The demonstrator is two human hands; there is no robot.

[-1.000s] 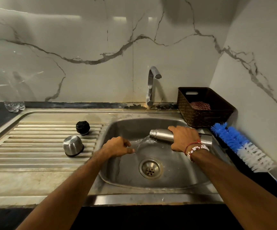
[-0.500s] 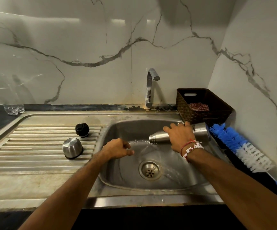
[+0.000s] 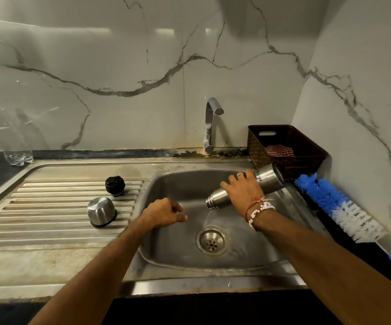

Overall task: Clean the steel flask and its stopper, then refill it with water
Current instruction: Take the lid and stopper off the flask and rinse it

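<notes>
My right hand (image 3: 243, 191) grips the steel flask (image 3: 269, 179) over the sink (image 3: 166, 184), mouth tilted down to the left. A thin stream of water runs from the mouth toward the drain (image 3: 212, 241). My left hand (image 3: 164, 213) hovers over the sink's left side with fingers loosely curled, holding nothing. The black stopper (image 3: 115, 185) and the steel cup lid (image 3: 101, 211), upside down, sit on the ribbed drainboard (image 3: 49, 207).
The tap (image 3: 210, 123) stands behind the basin, not running. A dark woven basket (image 3: 290, 141) with a checked cloth sits at the back right. A blue and white bottle brush (image 3: 337, 205) lies right of the sink. A clear plastic bottle (image 3: 0, 127) stands far left.
My right hand has raised the flask's base, so the mouth now points lower and the last water trickles out. My left hand has barely moved.
</notes>
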